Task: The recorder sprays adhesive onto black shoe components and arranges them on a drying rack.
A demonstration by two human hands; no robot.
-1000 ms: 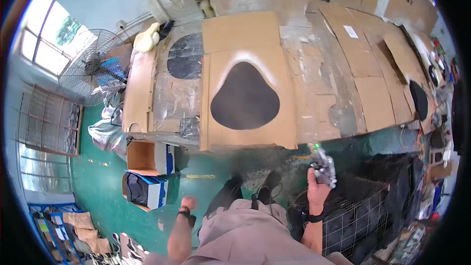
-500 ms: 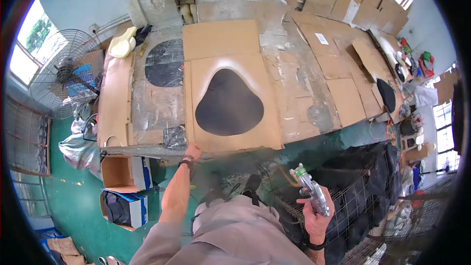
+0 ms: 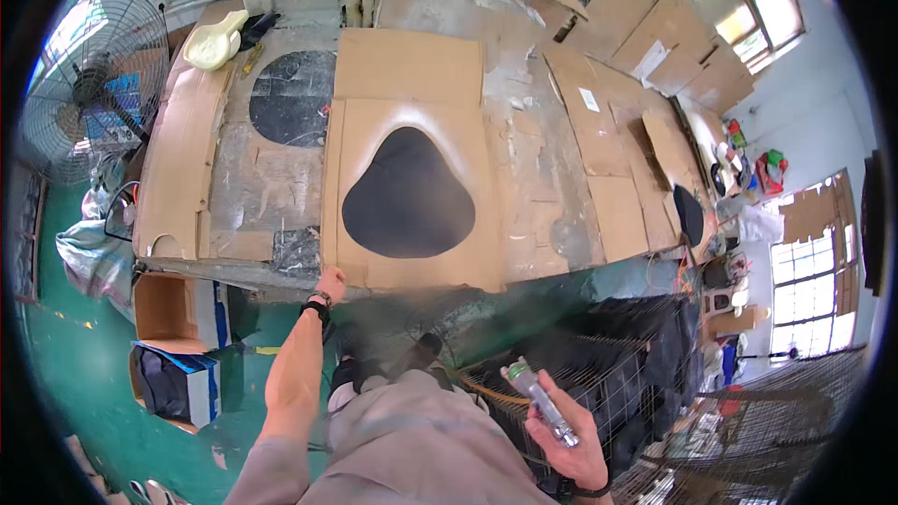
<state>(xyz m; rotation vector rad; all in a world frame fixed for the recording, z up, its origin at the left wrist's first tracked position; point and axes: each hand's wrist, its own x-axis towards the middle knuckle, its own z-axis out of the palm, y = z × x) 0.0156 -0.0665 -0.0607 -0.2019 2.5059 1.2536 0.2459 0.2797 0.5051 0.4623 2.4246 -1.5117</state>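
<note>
A black rounded-triangle panel (image 3: 409, 196) lies flat on a brown cardboard sheet (image 3: 409, 65) on the workbench, with a whitish sprayed haze around its far end. My left hand (image 3: 331, 284) is closed at the sheet's near left corner, its fingers pinching the edge. In my right hand (image 3: 578, 440), low and to the right in front of the bench, is a metal spray gun (image 3: 543, 402) with a green ring near its front. Its nozzle end points up and left, away from my body. The grip is mostly hidden by my palm and fingers.
A wire cage (image 3: 599, 369) with black sheets stands beside my right arm. Left are a large fan (image 3: 89, 84), open cardboard boxes (image 3: 168, 310) and a pale sack (image 3: 98, 257). A dark round patch (image 3: 292, 98) and a cream scoop-like container (image 3: 215, 40) are on the bench.
The whole view has swung, so the bench sits further left in it. My right hand with the spray gun has come slightly lower and nearer my body. My left hand stays at the cardboard corner.
</note>
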